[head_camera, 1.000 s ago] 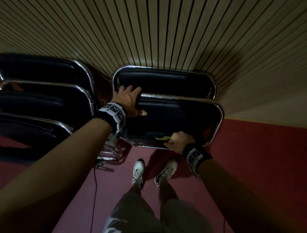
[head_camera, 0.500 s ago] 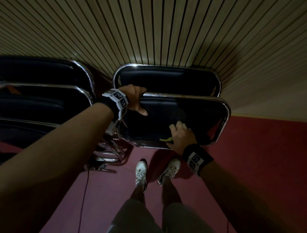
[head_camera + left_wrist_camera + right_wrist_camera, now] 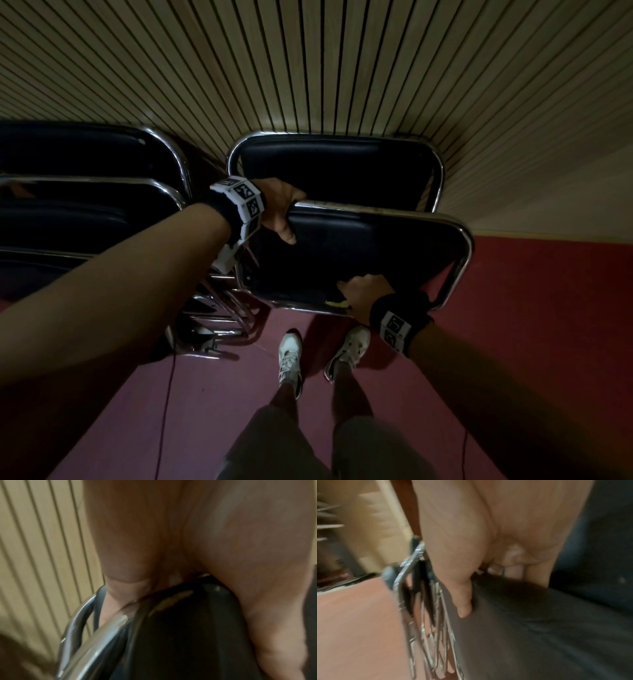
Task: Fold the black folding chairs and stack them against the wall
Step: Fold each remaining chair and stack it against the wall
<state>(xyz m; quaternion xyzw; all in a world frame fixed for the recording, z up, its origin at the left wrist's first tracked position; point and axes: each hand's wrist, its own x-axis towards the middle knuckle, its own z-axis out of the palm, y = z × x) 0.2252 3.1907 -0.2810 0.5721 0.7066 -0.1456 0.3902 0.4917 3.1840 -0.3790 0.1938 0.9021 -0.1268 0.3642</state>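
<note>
I hold a folded black chair (image 3: 363, 253) with a chrome frame in front of me, near the slatted wall (image 3: 308, 68). My left hand (image 3: 279, 214) grips its upper left corner, fingers wrapped over the chrome top rail (image 3: 96, 635) and thumb on the black pad (image 3: 188, 635). My right hand (image 3: 363, 294) grips the chair's lower edge, fingers curled over the seat (image 3: 530, 622), thumb pressed on its black surface. Another folded black chair (image 3: 335, 168) leans against the wall just behind it.
A stack of folded black chairs (image 3: 85, 192) stands at the left, their chrome legs (image 3: 222, 315) jutting toward my feet. My white shoes (image 3: 290, 356) stand on red carpet (image 3: 548, 308). A thin cable (image 3: 168, 394) runs across the floor at lower left.
My left hand has shifted from lying over the top rail to wrapping the chair's upper left corner. The chair has moved slightly right, and my right hand stays on its lower edge.
</note>
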